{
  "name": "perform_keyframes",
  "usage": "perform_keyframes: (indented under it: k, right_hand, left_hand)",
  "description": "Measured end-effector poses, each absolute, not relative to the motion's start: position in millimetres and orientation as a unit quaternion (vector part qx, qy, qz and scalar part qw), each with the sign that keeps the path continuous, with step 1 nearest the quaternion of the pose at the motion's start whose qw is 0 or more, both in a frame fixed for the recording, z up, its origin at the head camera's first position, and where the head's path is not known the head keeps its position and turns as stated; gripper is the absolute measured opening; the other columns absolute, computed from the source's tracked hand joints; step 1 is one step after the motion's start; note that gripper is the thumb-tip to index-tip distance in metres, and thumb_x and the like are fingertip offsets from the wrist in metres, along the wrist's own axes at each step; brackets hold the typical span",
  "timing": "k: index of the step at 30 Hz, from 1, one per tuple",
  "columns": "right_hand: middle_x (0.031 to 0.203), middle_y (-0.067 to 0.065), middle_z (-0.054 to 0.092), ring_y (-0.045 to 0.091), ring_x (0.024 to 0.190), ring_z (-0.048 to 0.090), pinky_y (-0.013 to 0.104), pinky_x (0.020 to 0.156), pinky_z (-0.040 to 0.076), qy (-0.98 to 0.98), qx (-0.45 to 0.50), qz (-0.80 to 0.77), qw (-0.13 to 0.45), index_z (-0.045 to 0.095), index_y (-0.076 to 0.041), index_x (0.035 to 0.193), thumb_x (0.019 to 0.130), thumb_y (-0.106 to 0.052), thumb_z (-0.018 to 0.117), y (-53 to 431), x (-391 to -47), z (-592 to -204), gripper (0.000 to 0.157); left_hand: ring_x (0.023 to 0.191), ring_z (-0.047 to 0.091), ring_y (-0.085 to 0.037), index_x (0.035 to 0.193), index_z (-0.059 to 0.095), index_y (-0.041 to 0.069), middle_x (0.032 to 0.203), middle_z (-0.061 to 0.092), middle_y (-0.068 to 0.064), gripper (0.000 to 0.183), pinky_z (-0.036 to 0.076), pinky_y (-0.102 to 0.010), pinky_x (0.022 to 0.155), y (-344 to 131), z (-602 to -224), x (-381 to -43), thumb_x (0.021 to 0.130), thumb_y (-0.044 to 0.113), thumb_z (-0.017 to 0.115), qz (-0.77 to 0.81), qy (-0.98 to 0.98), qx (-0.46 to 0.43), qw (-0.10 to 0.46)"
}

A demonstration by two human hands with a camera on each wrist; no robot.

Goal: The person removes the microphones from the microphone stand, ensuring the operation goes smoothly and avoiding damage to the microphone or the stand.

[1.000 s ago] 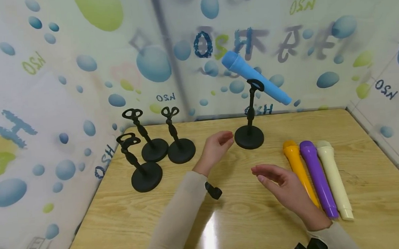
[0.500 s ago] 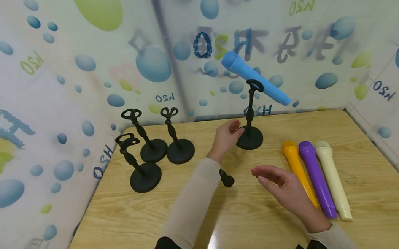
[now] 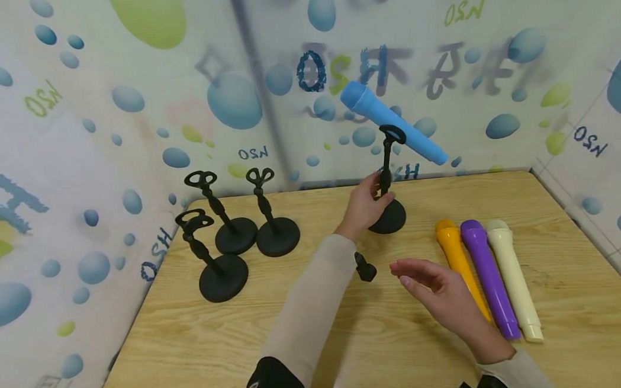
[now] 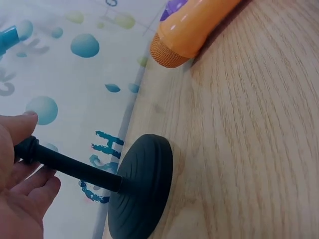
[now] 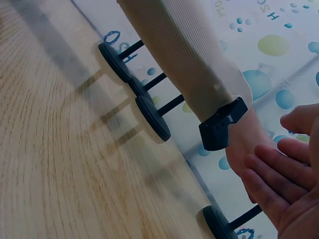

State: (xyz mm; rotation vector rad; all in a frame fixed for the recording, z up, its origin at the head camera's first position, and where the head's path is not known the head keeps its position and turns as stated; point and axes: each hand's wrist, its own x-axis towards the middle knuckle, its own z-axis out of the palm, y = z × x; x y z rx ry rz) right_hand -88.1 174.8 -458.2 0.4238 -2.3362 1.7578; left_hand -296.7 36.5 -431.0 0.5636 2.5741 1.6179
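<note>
In the head view a blue microphone [image 3: 391,121] sits tilted in the clip of a black microphone stand [image 3: 388,216] near the table's back edge. My left hand [image 3: 363,207] is at that stand's pole. The left wrist view has its thumb and fingers [image 4: 42,191] curled around the pole, above the round base [image 4: 142,186]. My right hand [image 3: 441,293] hovers with relaxed fingers and holds nothing, left of the orange microphone [image 3: 454,241]. Beside that one lie a purple microphone [image 3: 490,278] and a cream microphone [image 3: 514,279].
Three more black stands, a front one [image 3: 223,277], a back one [image 3: 235,235] and a right one [image 3: 278,236], stand at the table's left with bare clips. A patterned curtain [image 3: 177,107] hangs behind the wooden table [image 3: 377,332].
My left hand has moved right and away from me to the stand with the blue microphone, and its fingers now close round the pole. My right hand has stayed in place.
</note>
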Motion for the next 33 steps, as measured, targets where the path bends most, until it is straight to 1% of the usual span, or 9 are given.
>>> perform_keyframes:
  k: [3,5,8,11,15,22,28,33]
  right_hand:
    - [0.127,0.021,0.077,-0.004,0.112,0.072,0.015,0.094,0.059,-0.789,0.142,0.591,0.094,0.073,-0.002,0.131,0.106,-0.002,0.065,175,-88,-459,0.026]
    - [0.127,0.021,0.077,-0.004,0.112,0.072,0.015,0.094,0.058,-0.789,0.142,0.589,0.095,0.073,-0.002,0.131,0.106,-0.002,0.065,175,-88,-459,0.026]
    - [0.127,0.021,0.077,-0.004,0.112,0.072,0.015,0.094,0.058,-0.79,0.144,0.589,0.095,0.072,-0.002,0.131,0.106,-0.002,0.065,175,-88,-460,0.026]
    - [0.127,0.02,0.077,-0.004,0.112,0.072,0.014,0.094,0.058,-0.791,0.145,0.587,0.094,0.072,-0.002,0.132,0.107,-0.002,0.065,175,-88,-460,0.026]
    - [0.128,0.019,0.078,-0.003,0.112,0.072,0.014,0.095,0.058,-0.793,0.143,0.585,0.09,0.072,-0.003,0.132,0.107,-0.003,0.065,175,-88,-459,0.026]
    - [0.128,0.016,0.078,-0.004,0.112,0.072,0.013,0.095,0.057,-0.8,0.13,0.58,0.085,0.073,-0.005,0.132,0.108,-0.006,0.066,174,-87,-457,0.026]
    - [0.127,0.016,0.078,-0.001,0.111,0.073,0.014,0.094,0.058,-0.798,0.133,0.58,0.091,0.073,-0.005,0.132,0.107,-0.006,0.066,175,-87,-457,0.026]
    - [0.127,0.018,0.078,0.001,0.112,0.074,0.015,0.094,0.058,-0.794,0.14,0.584,0.096,0.073,-0.004,0.131,0.107,-0.004,0.065,177,-88,-457,0.025]
  left_hand:
    - [0.14,0.065,-0.033,0.164,0.045,0.01,0.156,0.061,-0.016,0.062,0.057,-0.047,0.112,39,-431,-297,0.107,0.018,0.07,0.527,0.831,0.178,0.032]
    - [0.138,0.065,-0.033,0.163,0.047,0.009,0.155,0.062,-0.016,0.059,0.057,-0.047,0.111,41,-432,-298,0.108,0.017,0.069,0.533,0.827,0.174,0.029]
    - [0.135,0.067,-0.032,0.158,0.053,0.007,0.15,0.065,-0.016,0.052,0.058,-0.046,0.11,41,-433,-297,0.109,0.016,0.067,0.548,0.82,0.165,0.023]
    - [0.128,0.07,-0.03,0.149,0.06,0.005,0.14,0.071,-0.015,0.042,0.06,-0.044,0.107,41,-433,-297,0.109,0.016,0.067,0.55,0.82,0.158,0.013]
    - [0.118,0.072,-0.028,0.141,0.064,0.004,0.13,0.074,-0.014,0.035,0.061,-0.041,0.103,41,-434,-296,0.109,0.017,0.068,0.539,0.827,0.157,0.001]
    - [0.118,0.071,-0.027,0.142,0.063,0.005,0.13,0.074,-0.013,0.037,0.061,-0.041,0.103,35,-436,-293,0.108,0.019,0.069,0.531,0.831,0.167,0.001]
    - [0.118,0.072,-0.026,0.142,0.063,0.007,0.13,0.074,-0.011,0.037,0.06,-0.041,0.105,25,-439,-287,0.108,0.018,0.07,0.52,0.834,0.183,-0.005]
    - [0.119,0.072,-0.025,0.137,0.066,0.007,0.127,0.075,-0.01,0.032,0.06,-0.041,0.107,15,-439,-281,0.107,0.018,0.07,0.52,0.832,0.194,-0.001]
